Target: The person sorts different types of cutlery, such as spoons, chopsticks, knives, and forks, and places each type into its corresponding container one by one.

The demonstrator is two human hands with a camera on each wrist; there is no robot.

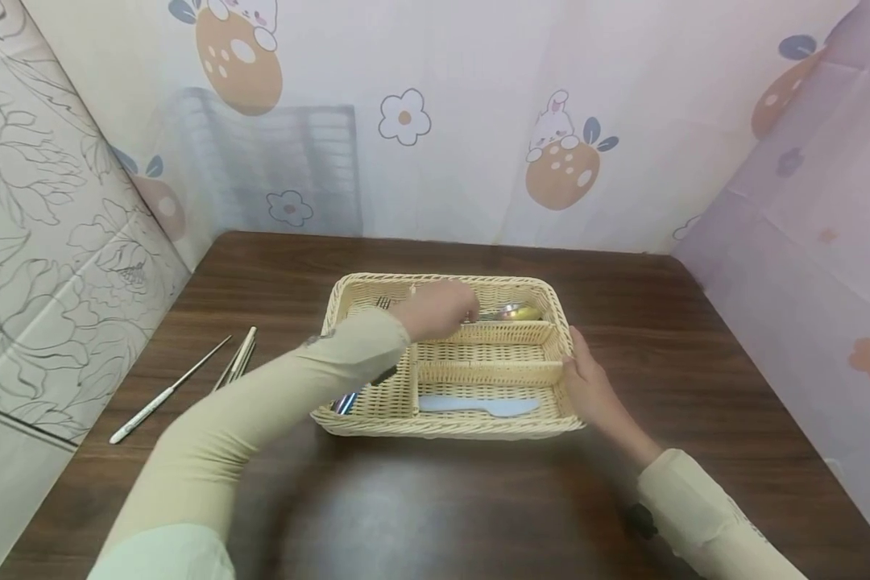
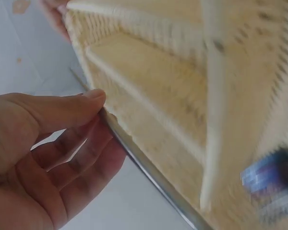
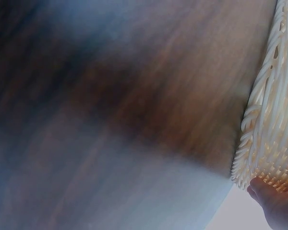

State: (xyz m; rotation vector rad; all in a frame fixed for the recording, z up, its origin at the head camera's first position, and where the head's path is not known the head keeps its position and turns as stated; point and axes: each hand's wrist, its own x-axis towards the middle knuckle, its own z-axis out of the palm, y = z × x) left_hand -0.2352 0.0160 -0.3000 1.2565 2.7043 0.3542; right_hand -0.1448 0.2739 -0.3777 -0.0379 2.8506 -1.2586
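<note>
My left hand (image 1: 441, 309) is over the back of a cream wicker basket (image 1: 489, 432) with compartments. Between thumb and fingertips it pinches a slim metal fork (image 2: 153, 182); the tines (image 1: 384, 303) show to the left of the hand in the head view. My right hand (image 1: 593, 385) grips the basket's right end, its thumb (image 3: 265, 191) against the weave in the right wrist view. Yellow and silver spoons (image 1: 518, 312) lie in the back right compartment. A pale blue plastic knife (image 1: 478, 405) lies in the front one.
Shiny blue-tinted cutlery (image 1: 345, 403) lies in the left compartment, partly behind my left sleeve. On the dark wooden table (image 1: 435, 515), a white-handled metal stick (image 1: 167, 393) and several chopsticks (image 1: 241, 358) lie left of the basket. Printed cloth walls (image 1: 449, 185) enclose the table.
</note>
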